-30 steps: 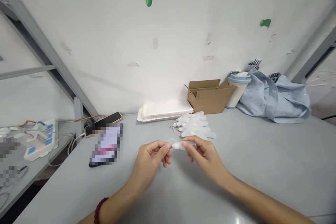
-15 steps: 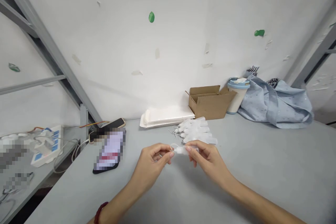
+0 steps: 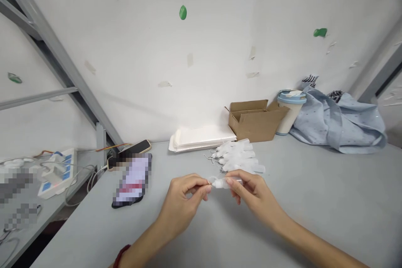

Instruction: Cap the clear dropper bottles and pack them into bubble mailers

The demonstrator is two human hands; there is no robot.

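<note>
Both my hands meet over the grey table at a small translucent squeeze bottle with a tapered nozzle pointing left. My right hand is closed round its body, hiding the rear part. At the nozzle end, thumb and forefinger of my left hand pinch the small tip cap, which the fingers mostly cover. A thin white strap loops from the bottle's neck toward those fingers. Just behind lies a pile of similar bottles, nozzles to the left, with thin straps sticking out.
Behind the pile are a flat white stack of packaging, an open cardboard box, a lidded cup and a light-blue cloth bag. Two phones lie left, near a power strip with cables.
The view has shifted slightly. My hands keep the bottle between them, and the left fingertips have closed more tightly together at the nozzle tip.
</note>
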